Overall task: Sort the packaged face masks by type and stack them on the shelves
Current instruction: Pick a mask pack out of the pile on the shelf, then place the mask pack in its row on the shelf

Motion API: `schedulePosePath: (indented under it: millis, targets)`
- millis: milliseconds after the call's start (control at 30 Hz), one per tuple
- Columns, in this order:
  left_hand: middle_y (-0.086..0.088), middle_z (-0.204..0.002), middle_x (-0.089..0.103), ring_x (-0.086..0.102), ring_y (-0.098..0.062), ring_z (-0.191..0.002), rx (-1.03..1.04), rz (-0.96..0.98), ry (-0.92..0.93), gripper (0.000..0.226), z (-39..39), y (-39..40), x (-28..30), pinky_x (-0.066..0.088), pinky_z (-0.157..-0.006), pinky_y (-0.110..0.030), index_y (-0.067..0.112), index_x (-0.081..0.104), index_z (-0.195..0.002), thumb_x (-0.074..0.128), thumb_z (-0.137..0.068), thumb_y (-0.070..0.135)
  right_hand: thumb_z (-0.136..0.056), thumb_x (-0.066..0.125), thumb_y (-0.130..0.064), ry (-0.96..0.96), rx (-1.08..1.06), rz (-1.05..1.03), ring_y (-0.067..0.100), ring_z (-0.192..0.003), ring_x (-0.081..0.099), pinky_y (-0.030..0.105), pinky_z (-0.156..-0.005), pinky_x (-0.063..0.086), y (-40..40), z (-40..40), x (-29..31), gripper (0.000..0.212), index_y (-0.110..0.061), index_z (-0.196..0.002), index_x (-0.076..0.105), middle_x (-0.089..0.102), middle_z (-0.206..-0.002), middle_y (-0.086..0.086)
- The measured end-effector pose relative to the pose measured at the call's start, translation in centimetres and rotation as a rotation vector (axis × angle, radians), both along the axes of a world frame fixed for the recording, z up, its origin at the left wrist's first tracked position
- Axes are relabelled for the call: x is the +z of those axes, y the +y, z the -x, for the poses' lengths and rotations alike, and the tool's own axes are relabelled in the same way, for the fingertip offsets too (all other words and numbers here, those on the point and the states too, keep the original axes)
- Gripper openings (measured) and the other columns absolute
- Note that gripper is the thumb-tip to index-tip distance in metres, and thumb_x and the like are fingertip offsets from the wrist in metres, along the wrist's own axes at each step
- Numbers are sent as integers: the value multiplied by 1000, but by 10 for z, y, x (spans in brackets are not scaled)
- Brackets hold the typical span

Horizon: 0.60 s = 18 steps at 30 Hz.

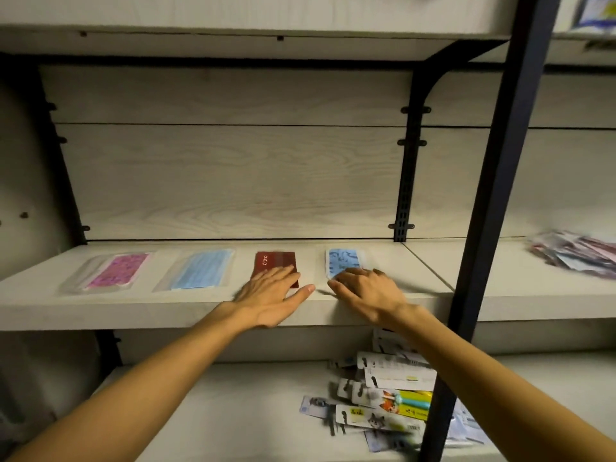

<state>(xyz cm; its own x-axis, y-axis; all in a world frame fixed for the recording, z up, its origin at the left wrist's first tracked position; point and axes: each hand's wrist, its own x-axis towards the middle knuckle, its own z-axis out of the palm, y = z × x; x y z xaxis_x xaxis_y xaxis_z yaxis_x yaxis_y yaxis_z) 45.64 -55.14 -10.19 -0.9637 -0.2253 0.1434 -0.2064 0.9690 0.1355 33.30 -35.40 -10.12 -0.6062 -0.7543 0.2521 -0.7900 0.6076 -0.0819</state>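
Several packaged masks lie in a row on the middle shelf [200,308]: a pink patterned pack [115,271] at the left, a plain light-blue pack [203,269], a dark red pack [274,260] and a blue patterned pack [343,260]. My left hand [271,296] rests flat, fingers spread, on the near end of the dark red pack. My right hand [366,291] lies with its fingertips on the near end of the blue patterned pack. Neither pack is lifted off the shelf.
A black metal upright [493,201] stands right of my right arm. Beyond it, a loose heap of mask packs [576,253] lies on the neighbouring shelf. On the lower shelf [233,411] sits a pile of carded packages [383,401]. Another shelf hangs overhead.
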Motion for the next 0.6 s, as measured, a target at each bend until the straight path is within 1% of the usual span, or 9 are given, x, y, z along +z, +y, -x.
schedulePosePath:
  millis: [67, 100, 167, 233, 333, 433, 467, 533, 600]
  targets:
    - [6, -170, 6, 5, -15, -157, -14, 15, -28, 78, -4, 5, 0, 5, -127, -38, 31, 14, -162, 16, -97, 74, -100, 13, -68, -4, -4, -53, 26, -151, 27, 46, -121, 21, 4, 0, 1, 69, -33, -155, 33, 27, -165, 5]
    - [5, -170, 4, 3, -15, -157, -18, 23, -30, 79, -7, 8, 0, 4, -127, -38, 31, 11, -162, 16, -97, 75, -99, 12, -69, -12, -5, -63, 25, -154, 18, 46, -123, 14, 7, -1, 1, 71, -33, -159, 23, 16, -168, 4]
    - [3, -171, 3, 4, -17, -157, -21, 60, -41, 79, -11, 17, 2, 5, -126, -39, 30, 10, -162, 16, -97, 74, -99, 13, -70, -8, 13, -49, 22, -155, 14, 44, -124, 13, 21, -2, 2, 72, -34, -160, 14, 8, -169, 2]
    - [0, -171, 6, 7, -20, -157, -24, 104, -39, 78, -13, 29, 6, 7, -126, -39, 27, 13, -162, 19, -99, 72, -98, 16, -70, 29, 48, -31, 22, -153, 19, 43, -123, 19, 42, -4, 6, 73, -33, -160, 14, 12, -169, 2]
    - [-1, -167, 24, 26, -21, -152, -67, 74, 85, 71, -9, 65, 15, 23, -121, -41, 25, 25, -159, 26, -101, 66, -98, 18, -69, 124, 89, 10, 21, -142, 39, 40, -115, 35, 90, -7, 16, 73, -28, -158, 22, 33, -161, 4]
    - [4, -156, 43, 43, -18, -140, -87, -107, 264, 59, 4, 121, 25, 39, -113, -39, 28, 39, -152, 36, -102, 60, -103, 30, -58, 241, 74, 112, 19, -116, 60, 35, -89, 56, 152, -8, 21, 58, -27, -151, 32, 55, -137, 1]
    - [7, -148, 51, 51, -16, -133, -100, -104, 318, 52, 8, 142, 28, 45, -107, -38, 29, 45, -146, 40, -102, 57, -104, 34, -52, 269, 81, 138, 18, -108, 63, 34, -82, 58, 174, -8, 21, 52, -26, -148, 36, 59, -131, 0]
    - [10, -117, 64, 63, -12, -105, -156, -41, 390, 31, 14, 186, 31, 55, -89, -37, 32, 58, -125, 48, -101, 49, -105, 39, -45, 299, 112, 130, 16, -94, 66, 32, -73, 58, 221, -6, 19, 43, -26, -143, 42, 64, -124, -1]
    - [10, -93, 66, 64, -10, -82, -242, 40, 389, 20, 22, 230, 34, 58, -76, -38, 30, 62, -110, 52, -100, 44, -105, 38, -44, 319, 101, 101, 15, -89, 66, 30, -72, 58, 268, 3, 19, 42, -25, -142, 45, 65, -122, -1]
